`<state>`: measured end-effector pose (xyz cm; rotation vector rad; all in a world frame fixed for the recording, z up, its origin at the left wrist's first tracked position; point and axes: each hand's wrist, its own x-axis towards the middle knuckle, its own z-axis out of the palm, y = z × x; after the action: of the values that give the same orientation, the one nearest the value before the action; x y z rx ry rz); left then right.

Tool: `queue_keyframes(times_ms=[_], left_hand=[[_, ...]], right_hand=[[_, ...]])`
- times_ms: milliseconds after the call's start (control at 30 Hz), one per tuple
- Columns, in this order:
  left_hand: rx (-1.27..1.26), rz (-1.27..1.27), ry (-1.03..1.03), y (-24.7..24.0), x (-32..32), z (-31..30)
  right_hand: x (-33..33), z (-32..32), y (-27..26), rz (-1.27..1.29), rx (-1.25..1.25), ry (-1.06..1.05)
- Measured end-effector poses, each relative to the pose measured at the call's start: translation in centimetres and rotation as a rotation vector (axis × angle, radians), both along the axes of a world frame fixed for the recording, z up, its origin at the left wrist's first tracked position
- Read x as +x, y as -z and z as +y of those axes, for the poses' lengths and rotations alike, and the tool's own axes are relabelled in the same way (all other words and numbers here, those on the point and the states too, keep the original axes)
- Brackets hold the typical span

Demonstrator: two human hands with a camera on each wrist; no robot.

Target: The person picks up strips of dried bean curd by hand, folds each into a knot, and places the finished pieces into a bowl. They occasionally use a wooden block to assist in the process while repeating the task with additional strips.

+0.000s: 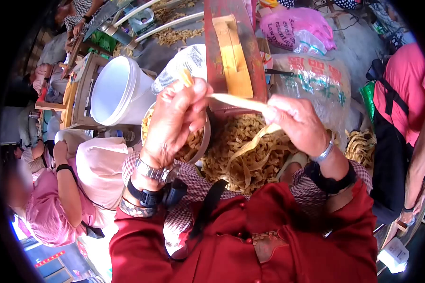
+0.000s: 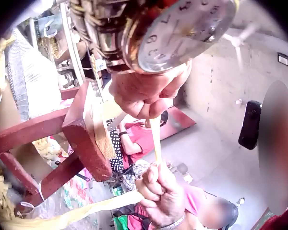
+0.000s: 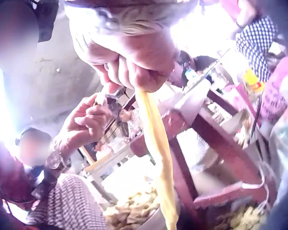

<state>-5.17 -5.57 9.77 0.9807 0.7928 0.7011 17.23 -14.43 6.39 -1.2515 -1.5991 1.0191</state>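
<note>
A pale yellow strip (image 1: 238,101) stretches between both hands in the head view. My left hand (image 1: 172,120) pinches one end with thumb and curled fingers; a short yellow piece (image 1: 187,78) sticks up above it. My right hand (image 1: 297,123) grips the strip farther along, and its tail (image 1: 252,144) hangs down over a heap of similar pieces (image 1: 236,162). From the left wrist view, the strip (image 2: 156,139) runs taut between the left hand (image 2: 146,91) and the right hand (image 2: 161,194). The right wrist view has the tail (image 3: 159,153) dangling below the right hand (image 3: 127,57).
A red wooden bench (image 1: 216,61) holding a flat wooden block (image 1: 233,56) stands just beyond the hands. On the left are a white bucket (image 1: 113,92) and a tub of pieces (image 1: 204,141). A knife handle (image 1: 279,72), plastic sacks (image 1: 311,78) and seated people are around.
</note>
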Motion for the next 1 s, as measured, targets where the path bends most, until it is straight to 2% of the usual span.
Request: queue_keyframes(times_ms=[67, 267, 400, 467, 533, 600, 733, 800, 833, 867, 900, 933, 967, 1000], left_hand=[[0.073, -0.028, -0.001, 0.0, 1.3, 1.7], [0.124, -0.038, -0.060, 0.1, 3.8, 4.8], [0.207, 0.017, -0.092, 2.2, 5.0, 6.2], [0.248, 0.155, -0.096, 4.1, 5.1, 7.1], [0.394, 0.337, -0.086, 4.1, 5.0, 6.8], [0.429, 0.474, -0.226, 4.3, 3.5, 7.2], [0.360, 0.626, 0.173, 1.0, 0.6, 2.4], [0.317, 0.606, 0.294, 2.7, -0.2, 0.0], [0.282, 0.636, 0.318, 3.6, -0.5, -0.9], [0.264, 0.746, 0.365, 4.2, -0.9, -1.6], [0.156, 0.541, 0.412, 5.5, -1.7, -2.2], [0.049, 0.335, 0.454, 6.2, -2.1, -2.7], [0.030, 0.287, 0.469, 6.4, -2.1, -3.5], [0.009, 0.238, 0.486, 6.1, -1.4, -4.4]], right_hand=[[1.0, 2.1, -0.7, -0.174, 0.174, 0.091], [2.8, 6.2, -2.5, -0.510, 0.279, 0.240], [3.4, 8.0, -0.6, -0.531, 0.184, 0.283], [3.1, 8.4, 1.2, -0.659, 0.182, 0.256], [2.9, 8.0, 1.9, -0.674, 0.114, 0.232], [3.4, 7.3, 2.1, -0.505, 0.099, 0.207], [2.6, 5.1, -0.6, -0.191, 0.175, 0.041], [0.8, 3.4, -2.1, -0.080, 0.068, -0.001], [-0.6, 3.2, -1.2, -0.007, 0.196, -0.006], [-1.6, 2.4, -1.4, 0.029, 0.136, -0.087], [-3.2, 1.4, -1.4, 0.163, 0.046, -0.162], [-4.1, 0.7, -1.5, 0.080, 0.099, -0.298], [-5.5, 0.0, 0.0, 0.021, 0.176, -0.314], [-7.0, -1.2, 0.5, 0.128, 0.222, -0.296]])
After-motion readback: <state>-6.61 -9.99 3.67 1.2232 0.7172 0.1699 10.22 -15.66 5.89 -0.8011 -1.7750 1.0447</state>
